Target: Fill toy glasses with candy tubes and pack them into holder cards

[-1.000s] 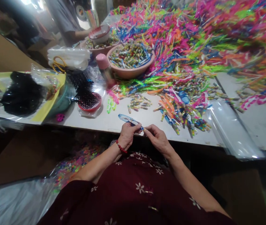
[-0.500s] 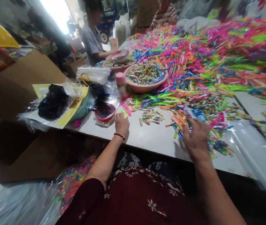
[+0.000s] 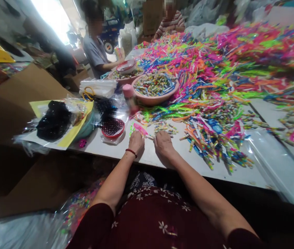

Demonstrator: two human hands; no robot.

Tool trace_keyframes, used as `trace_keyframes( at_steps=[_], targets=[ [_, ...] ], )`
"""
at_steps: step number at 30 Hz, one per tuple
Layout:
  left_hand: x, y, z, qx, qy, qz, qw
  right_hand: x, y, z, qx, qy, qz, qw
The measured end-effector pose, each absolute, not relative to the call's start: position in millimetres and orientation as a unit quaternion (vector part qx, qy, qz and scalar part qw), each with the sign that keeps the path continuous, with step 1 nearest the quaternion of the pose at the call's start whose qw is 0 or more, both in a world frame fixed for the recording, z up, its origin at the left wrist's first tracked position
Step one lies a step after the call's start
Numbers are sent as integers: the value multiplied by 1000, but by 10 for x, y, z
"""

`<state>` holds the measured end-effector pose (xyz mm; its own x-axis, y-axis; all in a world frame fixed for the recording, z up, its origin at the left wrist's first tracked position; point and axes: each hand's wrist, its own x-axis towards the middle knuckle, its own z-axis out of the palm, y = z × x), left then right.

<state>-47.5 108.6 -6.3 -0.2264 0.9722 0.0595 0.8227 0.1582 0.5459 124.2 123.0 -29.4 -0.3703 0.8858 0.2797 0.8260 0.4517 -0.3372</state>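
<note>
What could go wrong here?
The right hand might scatter the small sticks close beside it. The clear plastic at the table's front edge could slide off. The bowl perched on a filled basin might tip if bumped.

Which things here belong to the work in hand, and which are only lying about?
Likely in the work:
pink strip, at the left hand
small tubes, beside the right hand

Probably just lying about:
bottle
black bundle
yellow sheet
</note>
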Motion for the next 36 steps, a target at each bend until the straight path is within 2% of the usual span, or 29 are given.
trace_keyframes(
  at_steps=[3, 6, 8, 13, 16, 21, 26, 36],
  targets=[
    [-444, 974, -56, 577, 737, 280, 213, 1443, 1089, -248, -528, -779, 172, 291],
    [-391, 918, 1, 444, 687, 400, 413, 1675, 935, -177, -514, -716, 273, 386],
    [-352, 885, 64, 362, 632, 433, 531, 1819, 848, -139, -510, -666, 336, 428],
    [-241, 706, 171, 275, 500, 409, 712, 2039, 643, -50, -481, -560, 479, 475],
    [-114, 586, 160, 188, 405, 414, 793, 2053, 476, 31, -451, -544, 544, 452],
    [176, 510, 149, 129, 437, 450, 768, 2014, 201, 84, -463, -601, 514, 401],
    [371, 440, 219, 127, 456, 526, 706, 2056, 91, 21, -471, -580, 506, 432],
    [505, 303, 269, 175, 474, 528, 682, 2116, 81, 102, -474, -496, 572, 450]
  ],
)
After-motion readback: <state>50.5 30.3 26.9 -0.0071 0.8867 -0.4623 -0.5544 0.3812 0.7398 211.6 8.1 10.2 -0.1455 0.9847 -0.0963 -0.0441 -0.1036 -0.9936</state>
